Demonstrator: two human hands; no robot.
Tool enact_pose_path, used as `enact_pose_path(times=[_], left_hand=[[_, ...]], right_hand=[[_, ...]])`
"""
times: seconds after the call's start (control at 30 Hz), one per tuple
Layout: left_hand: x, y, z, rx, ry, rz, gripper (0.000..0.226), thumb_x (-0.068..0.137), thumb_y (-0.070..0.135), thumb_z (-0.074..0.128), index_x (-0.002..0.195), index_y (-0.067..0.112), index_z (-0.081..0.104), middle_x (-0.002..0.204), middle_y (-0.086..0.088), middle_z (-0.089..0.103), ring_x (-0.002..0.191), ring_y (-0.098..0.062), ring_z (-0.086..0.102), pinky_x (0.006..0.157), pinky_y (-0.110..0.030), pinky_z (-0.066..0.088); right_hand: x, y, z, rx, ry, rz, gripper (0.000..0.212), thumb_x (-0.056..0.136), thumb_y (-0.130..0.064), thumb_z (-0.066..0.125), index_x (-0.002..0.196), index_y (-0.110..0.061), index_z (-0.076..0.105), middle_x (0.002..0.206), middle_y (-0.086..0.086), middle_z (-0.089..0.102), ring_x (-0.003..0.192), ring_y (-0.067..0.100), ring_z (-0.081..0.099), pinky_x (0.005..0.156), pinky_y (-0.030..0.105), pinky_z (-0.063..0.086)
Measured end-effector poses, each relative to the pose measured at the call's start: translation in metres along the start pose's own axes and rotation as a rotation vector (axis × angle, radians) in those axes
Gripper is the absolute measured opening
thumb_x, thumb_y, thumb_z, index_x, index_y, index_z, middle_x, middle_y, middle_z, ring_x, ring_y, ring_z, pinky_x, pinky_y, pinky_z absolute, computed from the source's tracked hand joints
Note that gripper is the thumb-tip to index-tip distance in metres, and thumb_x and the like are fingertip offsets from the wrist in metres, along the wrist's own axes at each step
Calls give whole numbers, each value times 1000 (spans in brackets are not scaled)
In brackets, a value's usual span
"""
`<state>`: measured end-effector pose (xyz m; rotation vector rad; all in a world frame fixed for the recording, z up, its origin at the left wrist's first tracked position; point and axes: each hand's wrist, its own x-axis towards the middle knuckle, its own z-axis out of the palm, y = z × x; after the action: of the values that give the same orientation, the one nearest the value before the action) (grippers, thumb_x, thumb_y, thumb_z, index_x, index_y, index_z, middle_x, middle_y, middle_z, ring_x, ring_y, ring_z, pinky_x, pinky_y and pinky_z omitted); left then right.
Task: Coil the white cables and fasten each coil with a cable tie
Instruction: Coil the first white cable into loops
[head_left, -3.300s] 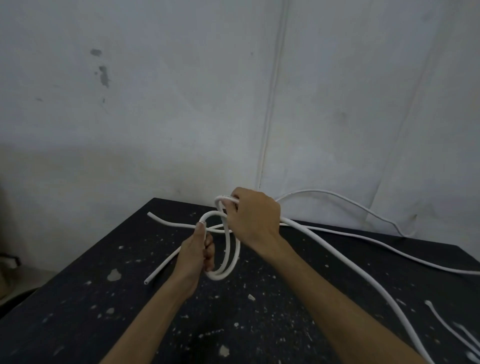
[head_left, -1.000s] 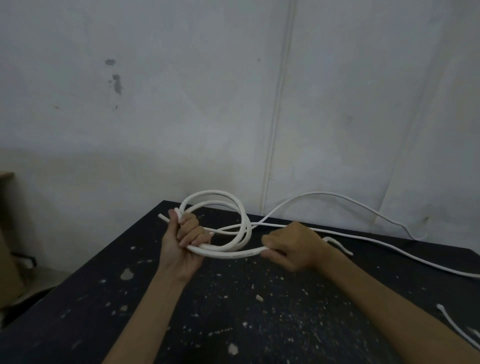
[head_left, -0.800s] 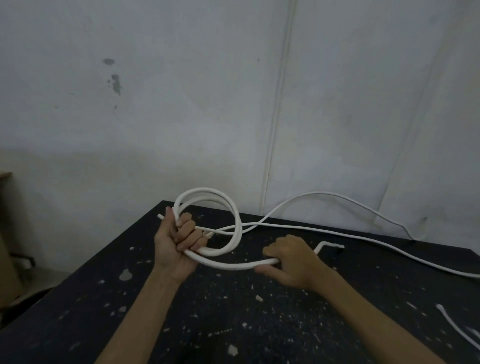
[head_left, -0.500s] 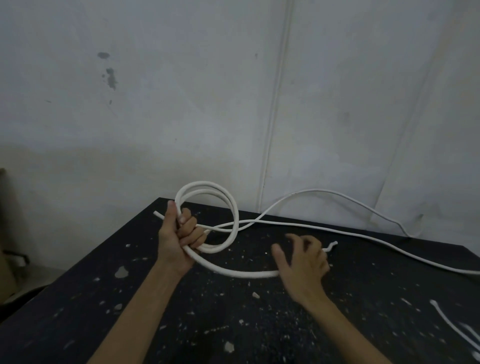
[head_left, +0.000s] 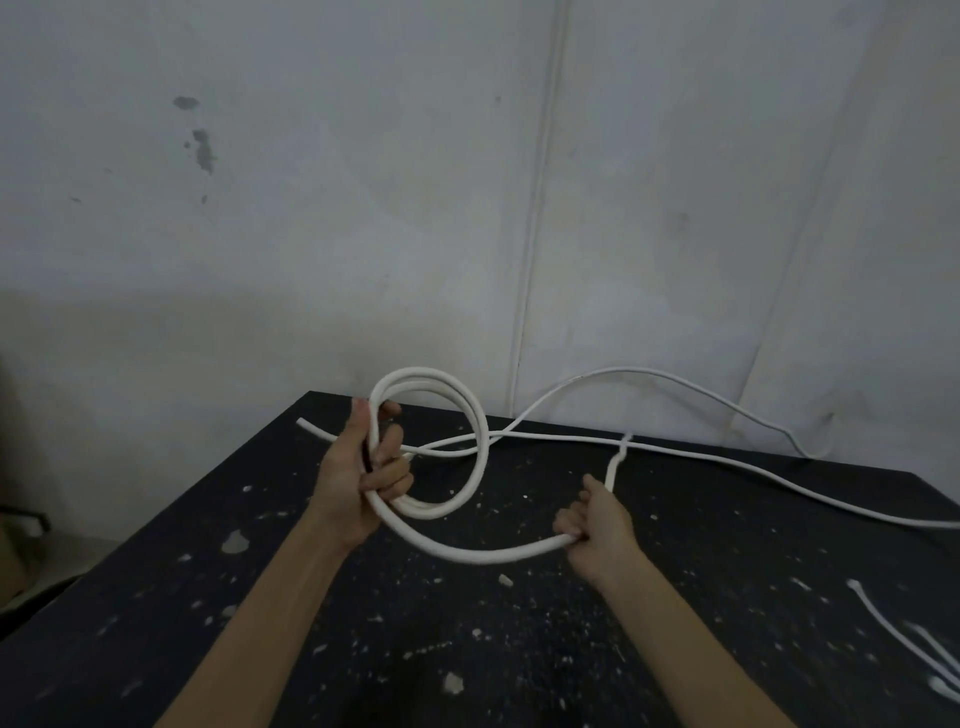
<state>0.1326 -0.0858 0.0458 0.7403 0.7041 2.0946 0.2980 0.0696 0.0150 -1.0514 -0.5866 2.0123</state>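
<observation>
A thick white cable (head_left: 480, 447) is wound into a small coil of two or three loops above the black table (head_left: 519, 649). My left hand (head_left: 358, 478) grips the coil's left side and holds it upright. From the coil's bottom the cable sweeps right in a low arc to my right hand (head_left: 597, 525), which grips it near its loose end. That loose end (head_left: 618, 457) sticks up beyond my right fingers.
A thinner white cable (head_left: 727, 457) runs across the table's far side and off to the right, with another loop rising against the white wall (head_left: 649, 208). Thin white strips (head_left: 904, 639) lie at the table's right edge. White flecks dot the tabletop.
My right hand let go of the cable, opened, then closed round it again further along near its end. The arc between my hands has grown longer and lower. My left hand kept the coil.
</observation>
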Motion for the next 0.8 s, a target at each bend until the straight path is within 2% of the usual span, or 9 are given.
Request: enact_pose_path(times=[0.07, 0.17, 0.27, 0.33, 0.4, 0.5, 0.57, 0.67, 0.8], left_hand=[[-1, -2, 0, 127, -4, -19, 40, 88, 45, 37, 93, 10, 56, 44, 6, 30, 30, -1, 19, 35, -17, 19], [0, -7, -2, 315, -7, -32, 44, 90, 42, 36, 106, 7, 57, 46, 4, 30, 33, -4, 24, 37, -20, 26], [0, -16, -7, 479, 19, -45, 41, 98, 35, 33, 117, 7, 57, 52, 1, 33, 44, -9, 32, 51, -26, 35], [0, -24, -10, 438, 57, -55, 42, 97, 34, 35, 120, 7, 57, 54, 0, 35, 49, -11, 36, 57, -28, 37], [2, -29, -12, 315, 105, -51, 45, 96, 36, 36, 120, 5, 57, 53, 1, 36, 48, -10, 37, 57, -28, 38], [1, -37, -11, 140, 173, -88, 43, 95, 40, 37, 113, 9, 61, 51, 4, 33, 43, -7, 32, 49, -24, 37], [-2, -43, -12, 54, 216, -110, 43, 92, 43, 40, 106, 10, 64, 48, 6, 30, 38, -4, 28, 40, -19, 33], [-5, -47, -14, -29, 255, -109, 42, 88, 45, 43, 102, 12, 65, 44, 8, 27, 34, -1, 23, 33, -15, 26], [-8, -48, -13, -59, 233, -136, 42, 84, 45, 46, 101, 13, 66, 42, 9, 25, 32, 0, 22, 33, -13, 23]], right_hand=[[2, 3, -2, -156, -21, -81, 14, 98, -24, 51, 90, -12, 48, 54, -3, 28, 34, 6, 23, 30, 19, 22], [3, 3, -6, -378, -98, -282, 20, 97, -30, 52, 89, -13, 46, 53, -2, 33, 39, 7, 28, 34, 21, 24], [3, 2, -9, -601, -164, -515, 27, 94, -35, 54, 86, -11, 45, 54, 2, 38, 38, 9, 34, 35, 22, 29], [6, 4, -11, -704, -190, -628, 31, 92, -37, 56, 86, -9, 46, 58, 5, 42, 39, 10, 38, 35, 22, 33], [9, 8, -11, -752, -189, -685, 33, 89, -40, 59, 83, -10, 46, 61, 7, 45, 44, 14, 41, 38, 23, 37], [14, 14, -13, -801, -144, -774, 36, 83, -46, 62, 77, -14, 47, 62, 5, 48, 52, 19, 46, 49, 33, 45], [15, 13, -12, -815, -143, -814, 35, 84, -43, 64, 75, -14, 48, 62, 4, 49, 54, 18, 46, 54, 37, 47], [15, 12, -8, -820, -164, -849, 34, 85, -41, 64, 72, -13, 48, 61, 3, 47, 54, 14, 44, 53, 33, 43], [12, 12, -6, -891, -218, -875, 38, 82, -42, 67, 77, -10, 48, 65, 1, 45, 57, 10, 43, 55, 21, 42]])
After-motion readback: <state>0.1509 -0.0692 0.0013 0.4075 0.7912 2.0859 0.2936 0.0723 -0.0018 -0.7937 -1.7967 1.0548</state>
